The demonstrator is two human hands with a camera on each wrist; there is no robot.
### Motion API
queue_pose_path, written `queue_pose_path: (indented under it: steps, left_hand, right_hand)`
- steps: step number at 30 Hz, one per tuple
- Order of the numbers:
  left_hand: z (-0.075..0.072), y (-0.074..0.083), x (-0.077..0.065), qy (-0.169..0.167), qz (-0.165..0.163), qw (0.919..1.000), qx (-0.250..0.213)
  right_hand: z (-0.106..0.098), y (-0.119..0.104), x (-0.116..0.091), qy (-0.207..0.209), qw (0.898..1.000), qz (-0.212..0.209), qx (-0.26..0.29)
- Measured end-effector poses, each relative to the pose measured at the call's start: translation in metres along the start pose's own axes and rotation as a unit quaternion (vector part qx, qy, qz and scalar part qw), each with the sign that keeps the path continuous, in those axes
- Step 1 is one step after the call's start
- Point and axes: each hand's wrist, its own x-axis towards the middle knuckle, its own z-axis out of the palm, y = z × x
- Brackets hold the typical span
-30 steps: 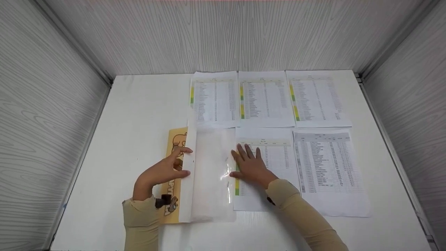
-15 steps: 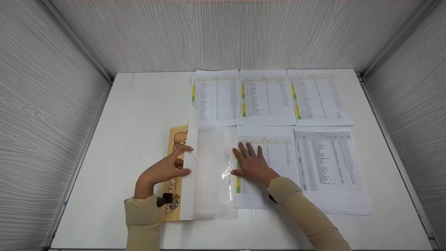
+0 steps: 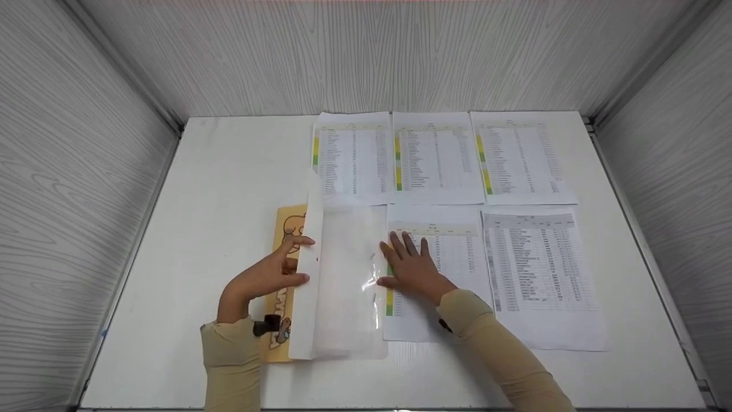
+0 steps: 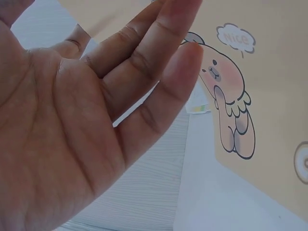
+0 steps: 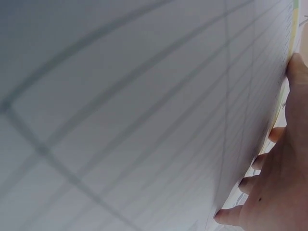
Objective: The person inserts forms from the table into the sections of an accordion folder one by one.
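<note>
My left hand (image 3: 263, 277) is over a yellow folder (image 3: 280, 343) printed with cartoon bears, its thumb and index fingertips spread apart on a long white sheet edge (image 3: 306, 297). To the right of this edge lies a clear plastic sleeve (image 3: 349, 286). In the left wrist view the palm faces the camera, with loosely extended fingers (image 4: 144, 113) in front of the yellow cover. My right hand (image 3: 414, 269) lies with spread fingers on a printed sheet (image 3: 440, 320), its thumb and index tip at the sleeve's right edge. A blurred, ruled paper (image 5: 120, 120) fills most of the right wrist view.
Three printed sheets, the left (image 3: 351, 157), the middle (image 3: 437, 157) and the right (image 3: 523, 157), lie in a row along the back. Another sheet (image 3: 543, 274) is right of my right hand. Grained panels (image 3: 366, 57) enclose the white table (image 3: 217, 171).
The white sheet edge shifts slightly left at its lower end, and its upper corner shows more clearly. Both hands keep nearly the same place. The view shifts slightly.
</note>
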Motion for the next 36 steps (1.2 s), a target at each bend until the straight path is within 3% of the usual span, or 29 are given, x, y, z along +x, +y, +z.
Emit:
queue_pose_path:
  steps: [16,23,36]
  left_hand:
    - [0.004,-0.003,0.003,0.014,0.005,0.9999,0.003]
    - [-0.005,-0.005,-0.004,0.018,0.007,0.9996,-0.021]
    - [-0.018,-0.006,-0.014,0.022,0.033,0.9991,-0.018]
  right_hand:
    - [0.0,0.0,-0.004,0.004,1.0,-0.002,0.009]
    - [0.0,-0.002,-0.002,0.004,1.0,-0.001,0.002]
    - [0.004,0.0,0.0,0.011,1.0,-0.002,0.01]
